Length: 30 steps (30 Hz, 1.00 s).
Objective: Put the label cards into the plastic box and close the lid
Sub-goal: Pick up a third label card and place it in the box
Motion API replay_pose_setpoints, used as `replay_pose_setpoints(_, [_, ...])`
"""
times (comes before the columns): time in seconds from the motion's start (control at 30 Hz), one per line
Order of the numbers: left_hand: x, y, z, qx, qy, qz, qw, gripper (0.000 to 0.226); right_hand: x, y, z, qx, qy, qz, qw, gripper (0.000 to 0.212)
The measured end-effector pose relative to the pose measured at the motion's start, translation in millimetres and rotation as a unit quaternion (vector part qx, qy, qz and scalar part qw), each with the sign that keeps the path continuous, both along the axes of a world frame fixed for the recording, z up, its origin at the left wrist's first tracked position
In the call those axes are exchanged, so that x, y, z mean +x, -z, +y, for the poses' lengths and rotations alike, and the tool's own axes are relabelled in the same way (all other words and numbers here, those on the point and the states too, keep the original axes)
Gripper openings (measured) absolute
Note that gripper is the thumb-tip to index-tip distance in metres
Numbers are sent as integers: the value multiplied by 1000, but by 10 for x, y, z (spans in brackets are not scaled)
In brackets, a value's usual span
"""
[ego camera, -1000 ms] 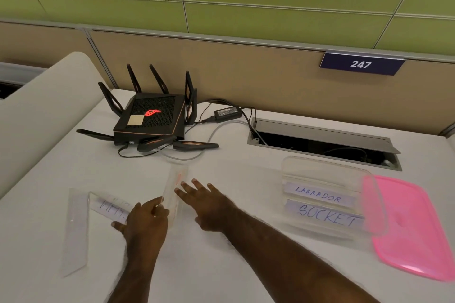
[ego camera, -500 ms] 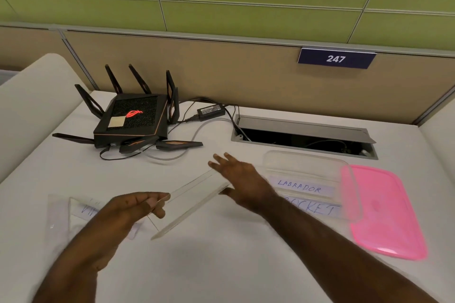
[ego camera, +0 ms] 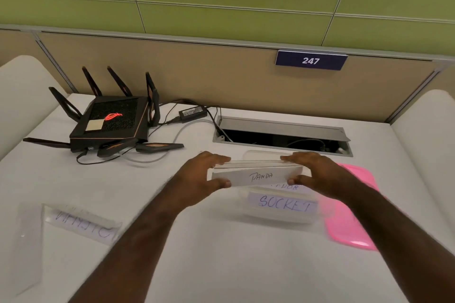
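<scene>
I hold a clear label card marked PANDA (ego camera: 258, 174) level above the clear plastic box (ego camera: 283, 219). My left hand (ego camera: 204, 174) grips its left end and my right hand (ego camera: 317, 172) grips its right end. Inside the box lie a card marked SOCKET (ego camera: 283, 204) and another card mostly hidden behind the PANDA card. The pink lid (ego camera: 349, 224) lies flat on the table just right of the box. Two more cards rest at the table's left: one with blurred writing (ego camera: 83, 224) and a clear one (ego camera: 28, 246) beside it.
A black router (ego camera: 110, 123) with antennas stands at the back left, its power brick (ego camera: 193, 113) and cables trailing right. An open cable hatch (ego camera: 280, 136) is set into the table behind the box. White padded partitions flank both sides.
Both hands have carried the PANDA card to the right from the table's left-middle to above the box. It has turned from slanted to level, and the right hand now grips its right end.
</scene>
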<state>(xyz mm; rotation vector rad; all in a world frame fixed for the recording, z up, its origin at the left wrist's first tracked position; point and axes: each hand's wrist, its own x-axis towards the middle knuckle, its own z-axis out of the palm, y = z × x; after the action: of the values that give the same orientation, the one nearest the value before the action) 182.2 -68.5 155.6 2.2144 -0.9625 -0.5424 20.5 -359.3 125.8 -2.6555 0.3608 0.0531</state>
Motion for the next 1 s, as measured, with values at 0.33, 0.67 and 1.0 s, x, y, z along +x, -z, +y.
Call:
replay_pose_setpoints(0.33, [-26,628,-973,145,112,-281,942,49,-337,270,-296,-163,128,59,977,59])
replay_pose_setpoints(0.67, [-201,762,-1289,305,116,-355,876,34,-232,492,-181,-271,109,100,951,49])
replay_pose_setpoints(1.0, [-312,803,-1252,257,82,-340,901,35,-94,582,-42,-312,91,143,935,41])
